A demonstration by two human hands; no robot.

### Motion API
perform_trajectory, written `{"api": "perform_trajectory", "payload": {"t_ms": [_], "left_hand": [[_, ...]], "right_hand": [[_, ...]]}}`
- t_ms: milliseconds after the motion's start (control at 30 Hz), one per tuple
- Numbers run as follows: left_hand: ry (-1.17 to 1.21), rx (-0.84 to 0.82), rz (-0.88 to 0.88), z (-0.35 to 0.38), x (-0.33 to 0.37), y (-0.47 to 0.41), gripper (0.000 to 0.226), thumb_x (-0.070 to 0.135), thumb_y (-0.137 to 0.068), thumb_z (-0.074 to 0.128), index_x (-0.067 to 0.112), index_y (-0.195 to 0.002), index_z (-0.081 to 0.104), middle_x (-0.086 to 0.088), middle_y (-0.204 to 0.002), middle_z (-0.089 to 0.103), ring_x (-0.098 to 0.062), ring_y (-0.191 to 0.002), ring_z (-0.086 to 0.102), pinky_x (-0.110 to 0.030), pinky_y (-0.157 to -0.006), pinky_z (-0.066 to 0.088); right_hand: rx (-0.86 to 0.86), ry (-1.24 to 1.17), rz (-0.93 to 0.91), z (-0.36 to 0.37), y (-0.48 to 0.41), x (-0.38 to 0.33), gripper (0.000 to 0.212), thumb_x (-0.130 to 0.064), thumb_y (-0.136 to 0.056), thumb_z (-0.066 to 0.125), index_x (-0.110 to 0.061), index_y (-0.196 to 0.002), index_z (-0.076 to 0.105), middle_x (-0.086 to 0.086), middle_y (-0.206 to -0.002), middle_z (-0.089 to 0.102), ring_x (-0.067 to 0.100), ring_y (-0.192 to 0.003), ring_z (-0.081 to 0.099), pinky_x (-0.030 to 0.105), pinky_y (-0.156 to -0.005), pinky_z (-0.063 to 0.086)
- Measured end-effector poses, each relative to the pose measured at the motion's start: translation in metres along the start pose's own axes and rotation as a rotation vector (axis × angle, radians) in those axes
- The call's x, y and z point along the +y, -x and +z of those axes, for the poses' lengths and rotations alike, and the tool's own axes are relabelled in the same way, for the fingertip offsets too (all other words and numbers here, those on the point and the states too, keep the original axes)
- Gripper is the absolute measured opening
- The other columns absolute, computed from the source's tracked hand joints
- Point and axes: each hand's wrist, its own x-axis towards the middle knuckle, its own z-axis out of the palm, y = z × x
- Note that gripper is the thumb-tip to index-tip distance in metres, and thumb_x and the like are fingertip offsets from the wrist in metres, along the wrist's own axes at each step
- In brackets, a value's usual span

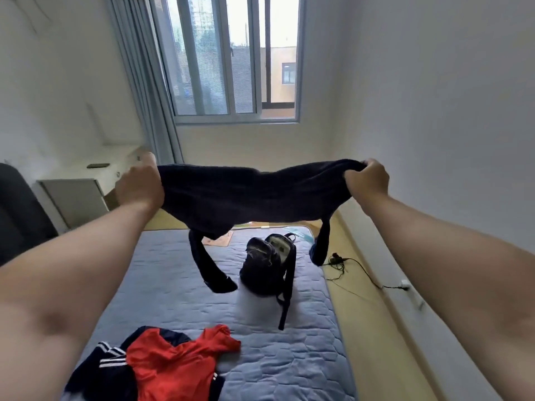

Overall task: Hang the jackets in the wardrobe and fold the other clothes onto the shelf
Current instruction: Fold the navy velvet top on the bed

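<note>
A dark navy long-sleeved garment point(246, 195) is stretched out flat in the air above the bed. My left hand point(139, 188) grips its left edge and my right hand point(367, 180) grips its right edge, both arms held out in front. Its two sleeves hang down, one toward the mattress at the left and one at the right. On the blue quilted mattress point(289, 351) near me lies a red and navy sports top with white stripes point(170, 363), crumpled. No wardrobe or shelf shows in this view.
A dark backpack point(269, 264) stands open in the middle of the bed. A black cable and plug point(356, 267) lie on the wooden ledge at the right, beside the wall. At the left stand a white cabinet point(75, 198) and a dark chair point(20, 215). Window and curtain are ahead.
</note>
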Motion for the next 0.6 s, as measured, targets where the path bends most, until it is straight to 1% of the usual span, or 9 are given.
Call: {"api": "perform_trajectory", "payload": {"t_ms": [133, 233, 300, 367, 400, 433, 500, 567, 600], "left_hand": [[0.037, -0.094, 0.099, 0.049, -0.025, 0.063, 0.02, -0.008, -0.087, 0.045, 0.009, -0.096, 0.044, -0.017, -0.083, 0.056, -0.04, -0.079, 0.06, -0.044, -0.061, 0.045], [0.068, -0.255, 0.154, 0.108, -0.045, 0.116, 0.023, -0.009, -0.087, 0.049, 0.007, -0.101, 0.053, -0.019, -0.102, 0.059, -0.042, -0.093, 0.061, -0.051, -0.072, 0.053], [0.053, -0.395, 0.169, 0.154, -0.057, 0.158, 0.031, -0.01, -0.086, 0.048, 0.006, -0.111, 0.056, -0.018, -0.118, 0.056, -0.045, -0.103, 0.06, -0.053, -0.081, 0.053], [-0.051, -0.534, 0.219, 0.198, -0.07, 0.21, 0.037, -0.003, -0.084, 0.059, 0.008, -0.12, 0.059, -0.019, -0.129, 0.055, -0.043, -0.111, 0.061, -0.05, -0.087, 0.053], [-0.098, -0.582, 0.259, 0.221, -0.076, 0.239, 0.04, 0.001, -0.082, 0.066, 0.01, -0.121, 0.061, -0.019, -0.128, 0.058, -0.04, -0.114, 0.061, -0.048, -0.087, 0.054], [-0.134, -0.615, 0.305, 0.242, -0.083, 0.27, 0.042, 0.003, -0.082, 0.068, 0.011, -0.123, 0.063, -0.018, -0.126, 0.061, -0.037, -0.116, 0.061, -0.047, -0.086, 0.054], [-0.238, -0.706, 0.389, 0.286, -0.099, 0.329, 0.053, 0.003, -0.089, 0.056, 0.015, -0.14, 0.054, -0.012, -0.132, 0.06, -0.031, -0.131, 0.051, -0.045, -0.091, 0.051], [-0.425, -0.843, 0.488, 0.324, -0.117, 0.385, 0.06, 0.008, -0.095, 0.044, 0.018, -0.154, 0.033, -0.001, -0.144, 0.052, -0.023, -0.142, 0.036, -0.04, -0.097, 0.044], [-0.489, -0.904, 0.522, 0.341, -0.126, 0.41, 0.061, 0.012, -0.097, 0.041, 0.019, -0.156, 0.028, 0.001, -0.145, 0.051, -0.021, -0.142, 0.034, -0.038, -0.097, 0.043]], "right_hand": [[-0.18, 0.305, -0.039, 0.017, 0.025, 0.059, 0.017, -0.015, -0.079, 0.066, -0.006, -0.092, 0.063, 0.014, -0.094, 0.067, 0.033, -0.09, 0.063, 0.038, -0.076, 0.054], [-0.366, 0.546, -0.063, 0.04, 0.051, 0.127, 0.022, -0.018, -0.083, 0.068, -0.009, -0.103, 0.065, 0.013, -0.107, 0.065, 0.033, -0.099, 0.062, 0.034, -0.08, 0.051], [-0.547, 0.817, -0.139, 0.06, 0.077, 0.185, 0.023, -0.021, -0.089, 0.065, -0.012, -0.111, 0.062, 0.013, -0.118, 0.063, 0.033, -0.107, 0.062, 0.033, -0.083, 0.049], [-0.699, 1.033, -0.193, 0.079, 0.113, 0.242, 0.012, -0.021, -0.095, 0.057, -0.016, -0.106, 0.055, 0.01, -0.118, 0.063, 0.031, -0.105, 0.064, 0.033, -0.074, 0.046], [-0.761, 1.097, -0.199, 0.088, 0.132, 0.27, 0.005, -0.018, -0.096, 0.053, -0.019, -0.1, 0.05, 0.009, -0.115, 0.064, 0.031, -0.102, 0.064, 0.033, -0.068, 0.044], [-0.813, 1.162, -0.198, 0.096, 0.152, 0.298, 0.007, -0.015, -0.095, 0.05, -0.02, -0.095, 0.045, 0.007, -0.111, 0.065, 0.03, -0.1, 0.064, 0.033, -0.063, 0.04], [-0.888, 1.283, -0.243, 0.114, 0.188, 0.352, 0.011, -0.012, -0.092, 0.048, -0.022, -0.093, 0.043, 0.004, -0.108, 0.065, 0.027, -0.099, 0.064, 0.031, -0.059, 0.032], [-0.954, 1.359, -0.34, 0.132, 0.223, 0.403, 0.014, -0.015, -0.093, 0.048, -0.024, -0.102, 0.055, 0.002, -0.112, 0.065, 0.026, -0.106, 0.061, 0.031, -0.066, 0.033], [-0.989, 1.385, -0.378, 0.14, 0.24, 0.428, 0.021, -0.016, -0.095, 0.047, -0.024, -0.108, 0.061, 0.003, -0.115, 0.064, 0.026, -0.11, 0.06, 0.033, -0.072, 0.035]]}}
